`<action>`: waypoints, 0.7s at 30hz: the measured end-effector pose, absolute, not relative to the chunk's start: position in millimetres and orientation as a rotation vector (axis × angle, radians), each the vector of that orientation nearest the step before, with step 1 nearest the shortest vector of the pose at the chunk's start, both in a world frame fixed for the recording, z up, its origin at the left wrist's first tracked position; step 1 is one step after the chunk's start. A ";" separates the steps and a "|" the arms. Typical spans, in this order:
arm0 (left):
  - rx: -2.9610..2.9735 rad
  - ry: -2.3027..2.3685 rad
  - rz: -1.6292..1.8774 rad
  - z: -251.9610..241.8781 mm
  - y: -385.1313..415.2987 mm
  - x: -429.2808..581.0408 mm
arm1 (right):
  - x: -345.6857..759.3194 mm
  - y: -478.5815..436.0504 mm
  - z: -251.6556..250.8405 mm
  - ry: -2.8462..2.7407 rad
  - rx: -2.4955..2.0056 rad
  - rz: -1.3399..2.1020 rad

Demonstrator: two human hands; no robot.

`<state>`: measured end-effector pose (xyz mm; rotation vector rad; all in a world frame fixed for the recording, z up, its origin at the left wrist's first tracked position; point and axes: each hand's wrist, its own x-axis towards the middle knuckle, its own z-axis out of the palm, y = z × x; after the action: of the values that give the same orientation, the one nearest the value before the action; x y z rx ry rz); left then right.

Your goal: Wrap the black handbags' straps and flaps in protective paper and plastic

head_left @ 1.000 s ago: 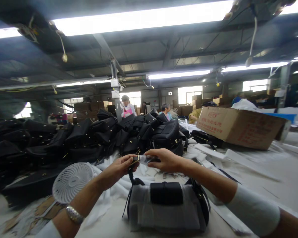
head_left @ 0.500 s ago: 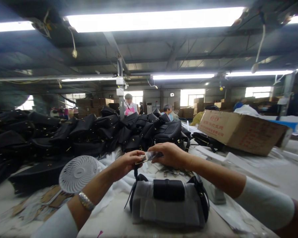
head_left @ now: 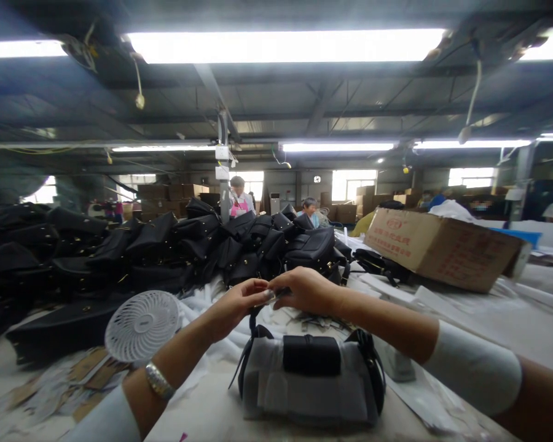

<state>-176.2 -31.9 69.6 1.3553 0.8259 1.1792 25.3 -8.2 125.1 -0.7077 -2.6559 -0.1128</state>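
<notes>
A black handbag (head_left: 311,356) stands on the table in front of me, with white tissue paper (head_left: 313,396) wrapped round its body. From its left end a black strap (head_left: 253,319) rises to my left hand (head_left: 242,301), whose thumb and fingers pinch the strap's end. Closed against those fingertips is my right hand (head_left: 304,290), holding a small piece of clear plastic film (head_left: 269,295). The fingers cover most of the film and the strap's metal buckle.
Black bags (head_left: 203,245) are heaped across the back. A white fan (head_left: 142,325) stands at left, beside scattered brown and clear pieces (head_left: 87,371). At right lies a cardboard box (head_left: 447,248) among white sheets. Two co-workers (head_left: 241,199) are beyond the heap.
My right hand has moved in against my left fingertips. The buckle and film that showed between the hands are now mostly covered. The view has shifted slightly.
</notes>
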 end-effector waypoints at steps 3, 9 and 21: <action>1.332 0.765 1.268 63.8 -34.1 -178.3 | 16.2 -6.9 127.5 -2.618 -0.775 -0.155; 1.271 0.758 1.369 55.5 -32.9 -178.7 | 6.5 -6.5 126.6 -2.595 -0.834 -0.199; 1.167 0.746 1.377 56.0 -36.0 -174.0 | 34.7 0.9 127.2 -2.610 -0.772 -0.002</action>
<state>-174.0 -36.0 56.0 1.1674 0.7459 1.3768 34.7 0.9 127.2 -0.7725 -2.6098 -0.0020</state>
